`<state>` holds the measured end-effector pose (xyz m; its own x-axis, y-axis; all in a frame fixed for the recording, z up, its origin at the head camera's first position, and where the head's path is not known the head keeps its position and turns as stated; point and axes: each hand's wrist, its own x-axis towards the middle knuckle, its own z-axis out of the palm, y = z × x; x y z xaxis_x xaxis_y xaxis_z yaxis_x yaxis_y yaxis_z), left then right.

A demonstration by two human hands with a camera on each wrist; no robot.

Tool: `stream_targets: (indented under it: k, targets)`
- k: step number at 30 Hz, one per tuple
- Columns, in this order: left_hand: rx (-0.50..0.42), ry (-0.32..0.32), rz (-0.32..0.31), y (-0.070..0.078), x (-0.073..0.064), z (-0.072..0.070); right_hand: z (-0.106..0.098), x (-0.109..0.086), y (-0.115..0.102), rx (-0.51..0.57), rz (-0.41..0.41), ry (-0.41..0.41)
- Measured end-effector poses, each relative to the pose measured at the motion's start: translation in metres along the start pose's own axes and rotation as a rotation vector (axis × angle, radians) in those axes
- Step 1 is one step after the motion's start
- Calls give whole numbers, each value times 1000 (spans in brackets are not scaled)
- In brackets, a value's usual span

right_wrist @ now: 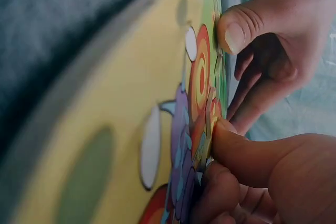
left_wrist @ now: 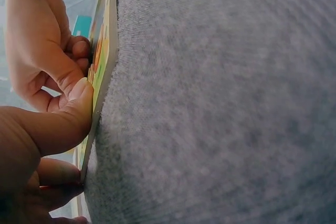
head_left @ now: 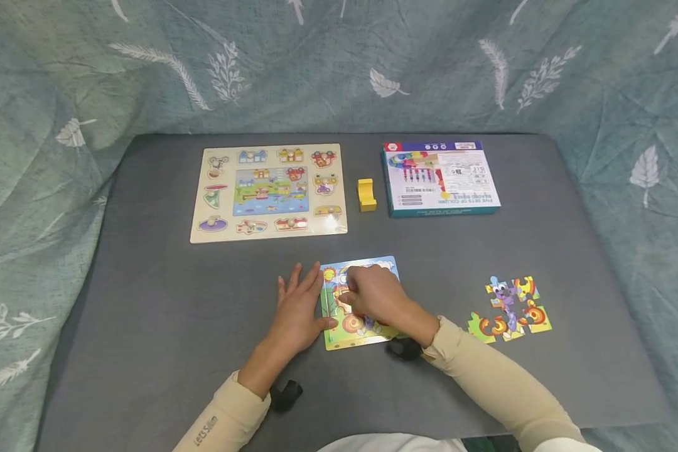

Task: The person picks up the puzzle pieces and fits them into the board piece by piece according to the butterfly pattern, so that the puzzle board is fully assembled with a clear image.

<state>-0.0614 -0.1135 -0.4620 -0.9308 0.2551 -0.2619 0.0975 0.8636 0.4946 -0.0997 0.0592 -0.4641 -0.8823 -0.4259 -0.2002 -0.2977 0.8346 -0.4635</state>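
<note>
A colourful cartoon puzzle board (head_left: 350, 339) lies on the table in front of the person. Along its left edge, the left hand (head_left: 296, 314) rests with fingers stretched out, and its thumb (left_wrist: 79, 106) presses on the board's rim. Over the middle of the board, the right hand (head_left: 381, 295) pinches a small puzzle piece (right_wrist: 205, 142) between thumb and curled index finger, low against the picture. Much of that piece is hidden by the fingers. To the right lies a loose group of puzzle pieces (head_left: 508, 307), showing a purple figure and orange swirls.
At the back left lies a wooden peg puzzle (head_left: 271, 191). A yellow block (head_left: 366, 195) stands between it and a boxed bead set (head_left: 443, 179). Patterned green cloth (head_left: 339, 69) hangs behind the grey table (head_left: 164, 326).
</note>
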Motion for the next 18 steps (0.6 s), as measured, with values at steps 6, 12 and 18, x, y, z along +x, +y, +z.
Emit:
stream_targets:
  k: [6, 12, 18]
  targets:
    - [-1, -2, -7, 0, 1, 1, 1, -2, 3, 39, -6, 16]
    - [-5, -15, -24, 2, 3, 4, -22, -24, 31, 80, -1, 127]
    - [-17, 9, -19, 1, 3, 4, -75, -70, 105, -52, 199, 107]
